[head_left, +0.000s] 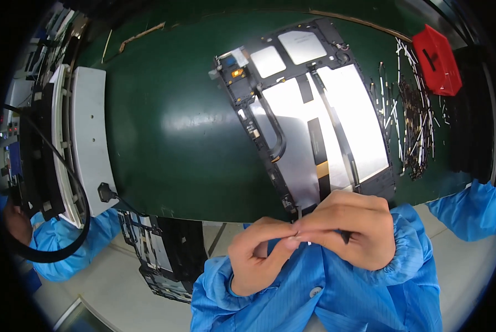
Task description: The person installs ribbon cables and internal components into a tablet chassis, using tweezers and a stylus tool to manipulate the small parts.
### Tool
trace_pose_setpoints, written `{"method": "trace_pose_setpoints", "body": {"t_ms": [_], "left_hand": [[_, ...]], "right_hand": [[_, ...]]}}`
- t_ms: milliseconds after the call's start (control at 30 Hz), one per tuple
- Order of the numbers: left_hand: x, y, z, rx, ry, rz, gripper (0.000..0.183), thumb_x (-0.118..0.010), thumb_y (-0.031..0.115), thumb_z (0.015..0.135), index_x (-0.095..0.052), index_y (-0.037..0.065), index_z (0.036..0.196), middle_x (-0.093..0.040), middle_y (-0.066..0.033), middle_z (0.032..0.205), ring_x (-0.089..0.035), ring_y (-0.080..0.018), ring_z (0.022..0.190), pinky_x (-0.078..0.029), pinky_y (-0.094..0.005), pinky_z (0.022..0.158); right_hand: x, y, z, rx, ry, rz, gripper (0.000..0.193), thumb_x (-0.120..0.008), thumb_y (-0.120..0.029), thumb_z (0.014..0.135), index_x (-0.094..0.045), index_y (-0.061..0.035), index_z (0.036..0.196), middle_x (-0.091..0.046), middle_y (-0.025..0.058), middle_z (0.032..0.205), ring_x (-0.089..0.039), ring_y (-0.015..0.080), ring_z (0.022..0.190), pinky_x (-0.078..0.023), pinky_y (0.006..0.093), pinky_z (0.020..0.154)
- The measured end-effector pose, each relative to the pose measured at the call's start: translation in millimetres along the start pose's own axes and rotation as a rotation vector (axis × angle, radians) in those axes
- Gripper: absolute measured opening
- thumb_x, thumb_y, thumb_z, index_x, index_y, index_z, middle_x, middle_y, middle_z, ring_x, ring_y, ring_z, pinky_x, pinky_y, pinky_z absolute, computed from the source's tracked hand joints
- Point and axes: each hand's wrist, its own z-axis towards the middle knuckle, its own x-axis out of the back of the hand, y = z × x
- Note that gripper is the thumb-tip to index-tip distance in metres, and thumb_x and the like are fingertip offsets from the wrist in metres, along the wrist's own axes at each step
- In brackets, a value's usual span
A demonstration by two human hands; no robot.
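Note:
Both my hands meet at the near edge of an opened electronic device frame, black with shiny silver panels, which lies tilted on the green work surface. My left hand is closed, its thumb and forefinger pinched around something tiny. Against it, my right hand is closed too, fingertips touching the left ones. A small thin piece shows between the fingertips, too small to name. Under the curled fingers of my right hand a small dark tip sticks out; what it belongs to is hidden. Flat black cables run across the silver panels.
Right of the device lies a heap of thin black and white strips, with a red plastic bin behind it. At left stand a white metal box and a black cable loop. Stacked device frames sit below the table edge. Blue sleeves of other people show at both sides.

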Motion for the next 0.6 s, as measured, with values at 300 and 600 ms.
{"method": "trace_pose_setpoints", "body": {"t_ms": [300, 600], "left_hand": [[-6, 19, 32, -0.603, -0.216, 0.966, 0.031, -0.073, 0.0, 0.067, -0.065, 0.006, 0.096, -0.07, -0.004, 0.08, -0.067, -0.0221, 0.085, -0.044, -0.0389, 0.089], [-6, 1, 42, -0.464, 0.109, 0.581, 0.011, -0.067, 0.008, 0.081, -0.056, 0.006, 0.082, -0.07, -0.0118, 0.079, -0.064, -0.0329, 0.095, -0.035, -0.0473, 0.1]], "right_hand": [[75, -12, -6, 0.317, 0.22, -0.367, 0.024, -0.058, 0.003, 0.066, -0.066, -0.0005, 0.088, -0.064, 0.0099, 0.08, -0.063, 0.0193, 0.066, -0.051, 0.0267, 0.057], [214, 40, 4, -0.097, 0.718, -0.842, 0.034, -0.059, -0.021, 0.09, -0.06, 0.0017, 0.116, -0.049, 0.0085, 0.104, -0.05, 0.0135, 0.089, -0.041, 0.0238, 0.077]]}}
